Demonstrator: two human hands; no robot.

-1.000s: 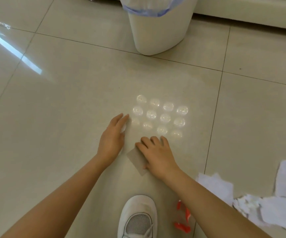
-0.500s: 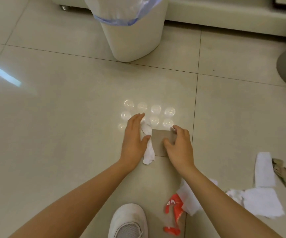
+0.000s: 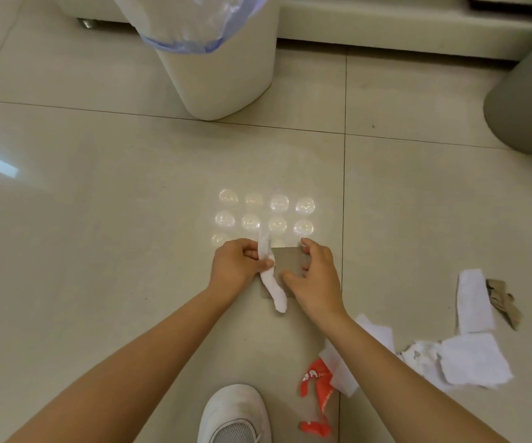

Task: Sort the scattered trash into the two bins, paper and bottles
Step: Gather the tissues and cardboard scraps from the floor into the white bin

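Observation:
My left hand (image 3: 237, 265) is closed around a twisted strip of white tissue (image 3: 271, 284) that hangs down from the fist. Beside it, my right hand (image 3: 315, 276) pinches a flat grey-brown piece of cardboard (image 3: 290, 262) by its edges, low over the floor tiles. A white bin (image 3: 223, 75) with a bluish plastic liner stands straight ahead. A grey bin (image 3: 526, 100) shows at the right edge. Several torn white paper pieces (image 3: 469, 359) lie on the floor to the right.
A crumpled red wrapper (image 3: 317, 388) lies near my white shoe (image 3: 235, 417). A brown crumpled scrap (image 3: 502, 298) rests beside a white paper strip (image 3: 474, 302). Round light reflections spot the glossy floor (image 3: 98, 235) ahead of my hands. A low white furniture base runs along the back.
My left hand has closed on the white tissue and lifted it. My right hand has shifted from pressing on the cardboard to gripping its edges. The view has tilted up a little.

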